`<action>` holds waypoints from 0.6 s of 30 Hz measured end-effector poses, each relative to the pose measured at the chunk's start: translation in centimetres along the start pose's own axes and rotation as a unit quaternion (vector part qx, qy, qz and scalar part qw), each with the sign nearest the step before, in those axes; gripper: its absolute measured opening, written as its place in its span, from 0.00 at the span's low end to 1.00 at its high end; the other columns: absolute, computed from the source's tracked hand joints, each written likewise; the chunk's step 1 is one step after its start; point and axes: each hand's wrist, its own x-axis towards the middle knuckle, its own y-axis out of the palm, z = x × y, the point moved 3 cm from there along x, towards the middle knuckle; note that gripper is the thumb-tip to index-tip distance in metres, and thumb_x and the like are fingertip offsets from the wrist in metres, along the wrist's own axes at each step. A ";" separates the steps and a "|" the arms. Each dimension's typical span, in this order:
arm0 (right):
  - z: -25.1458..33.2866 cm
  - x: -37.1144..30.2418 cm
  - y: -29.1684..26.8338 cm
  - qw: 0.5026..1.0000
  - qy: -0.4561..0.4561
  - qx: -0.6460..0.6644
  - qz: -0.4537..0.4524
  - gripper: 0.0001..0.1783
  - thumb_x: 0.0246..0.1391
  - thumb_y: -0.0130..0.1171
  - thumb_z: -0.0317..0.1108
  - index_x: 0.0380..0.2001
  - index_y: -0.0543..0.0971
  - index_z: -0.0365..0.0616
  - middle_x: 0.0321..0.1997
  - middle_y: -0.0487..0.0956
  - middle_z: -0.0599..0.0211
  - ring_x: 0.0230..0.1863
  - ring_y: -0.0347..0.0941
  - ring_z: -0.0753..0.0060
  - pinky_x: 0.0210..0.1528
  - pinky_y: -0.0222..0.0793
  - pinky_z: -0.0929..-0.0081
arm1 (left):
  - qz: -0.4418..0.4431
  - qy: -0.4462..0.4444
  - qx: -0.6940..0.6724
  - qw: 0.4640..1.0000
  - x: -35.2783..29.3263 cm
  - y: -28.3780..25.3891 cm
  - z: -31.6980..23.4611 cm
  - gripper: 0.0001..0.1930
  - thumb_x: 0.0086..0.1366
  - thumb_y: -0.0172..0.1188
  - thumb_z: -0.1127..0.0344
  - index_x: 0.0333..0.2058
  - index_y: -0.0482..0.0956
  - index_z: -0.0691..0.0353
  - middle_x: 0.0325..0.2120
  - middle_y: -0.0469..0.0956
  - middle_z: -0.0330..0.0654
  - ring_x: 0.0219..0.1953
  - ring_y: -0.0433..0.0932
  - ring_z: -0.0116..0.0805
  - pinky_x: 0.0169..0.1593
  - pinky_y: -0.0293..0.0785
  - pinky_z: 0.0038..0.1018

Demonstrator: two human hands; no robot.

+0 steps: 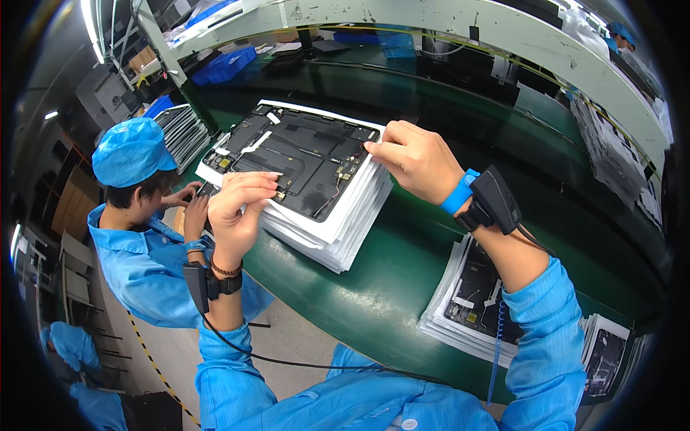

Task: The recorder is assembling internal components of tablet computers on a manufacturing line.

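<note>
A black tablet-like panel (309, 154) with bare circuit parts, thin wires and white tape strips lies on top of a stack of white foam sheets (338, 244). My left hand (241, 205) is at the panel's near left edge, its fingers bent and pressed together. Whatever may be between those fingertips is hidden. At the panel's right corner, beside a thin red wire, my right hand (413, 158) pinches with thumb and forefinger. What that pinch holds is too small to make out. Both wrists carry black strapped devices, and a blue band (460, 192) circles the right one.
The stack stands on a green bench (316, 276). A second stack with a similar panel (471, 280) sits under my right forearm, with another stack (604, 359) farther right. A co-worker in a blue cap (133, 151) works closely on my left. A pale metal beam (402, 18) crosses above.
</note>
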 end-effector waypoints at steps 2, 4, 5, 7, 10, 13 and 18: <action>-0.1 0.0 -0.3 1.000 -0.011 -0.007 0.011 0.08 0.53 0.69 0.29 0.37 0.85 0.44 0.32 0.76 0.67 0.34 0.78 0.63 0.31 0.76 0.66 | 0.004 -0.001 -0.005 1.000 -0.1 0.1 0.2 0.05 0.56 0.65 0.80 0.32 0.84 0.66 0.35 0.87 0.46 0.46 0.86 0.44 0.54 0.70 0.35; 0.5 0.1 -1.4 0.999 -0.023 -0.013 0.022 0.09 0.53 0.69 0.29 0.39 0.84 0.44 0.32 0.76 0.67 0.34 0.77 0.63 0.31 0.76 0.66 | 0.012 -0.001 -0.007 1.000 -0.2 0.0 0.4 0.05 0.57 0.66 0.79 0.33 0.84 0.66 0.36 0.87 0.46 0.47 0.86 0.45 0.55 0.70 0.37; 1.3 0.6 -2.8 0.999 -0.020 -0.041 0.018 0.12 0.52 0.68 0.28 0.41 0.84 0.43 0.32 0.76 0.67 0.35 0.77 0.63 0.31 0.76 0.66 | 0.012 -0.004 -0.005 1.000 -0.4 -0.3 0.4 0.05 0.57 0.66 0.79 0.33 0.84 0.66 0.36 0.87 0.46 0.47 0.86 0.45 0.55 0.70 0.37; 2.6 0.8 -5.8 0.997 -0.010 -0.070 0.009 0.17 0.49 0.68 0.27 0.45 0.83 0.42 0.33 0.76 0.66 0.35 0.76 0.63 0.33 0.76 0.67 | 0.036 0.001 -0.026 0.999 -0.7 -0.4 0.4 0.05 0.59 0.66 0.77 0.35 0.83 0.67 0.39 0.86 0.47 0.49 0.84 0.46 0.59 0.68 0.42; 4.2 -0.4 -10.7 0.995 -0.011 -0.094 0.024 0.17 0.44 0.72 0.26 0.40 0.83 0.40 0.31 0.76 0.64 0.32 0.76 0.59 0.31 0.74 0.64 | 0.050 0.002 -0.035 0.998 0.2 -0.1 0.2 0.08 0.54 0.66 0.80 0.35 0.84 0.67 0.40 0.85 0.48 0.50 0.84 0.48 0.58 0.71 0.41; 5.8 -2.2 -14.4 0.992 -0.004 -0.104 0.074 0.20 0.43 0.72 0.23 0.43 0.84 0.38 0.30 0.77 0.60 0.28 0.74 0.58 0.28 0.70 0.66 | 0.057 -0.013 -0.061 0.996 -0.1 -0.2 0.9 0.15 0.48 0.63 0.85 0.37 0.84 0.68 0.43 0.84 0.49 0.53 0.82 0.50 0.58 0.75 0.40; 9.0 -8.2 -16.7 0.979 0.101 -0.053 0.168 0.17 0.43 0.72 0.26 0.40 0.84 0.36 0.28 0.77 0.61 0.26 0.74 0.60 0.26 0.68 0.67 | 0.059 -0.002 0.002 0.998 -0.8 -1.4 1.4 0.10 0.59 0.60 0.83 0.40 0.83 0.70 0.47 0.84 0.51 0.57 0.81 0.51 0.73 0.56 0.53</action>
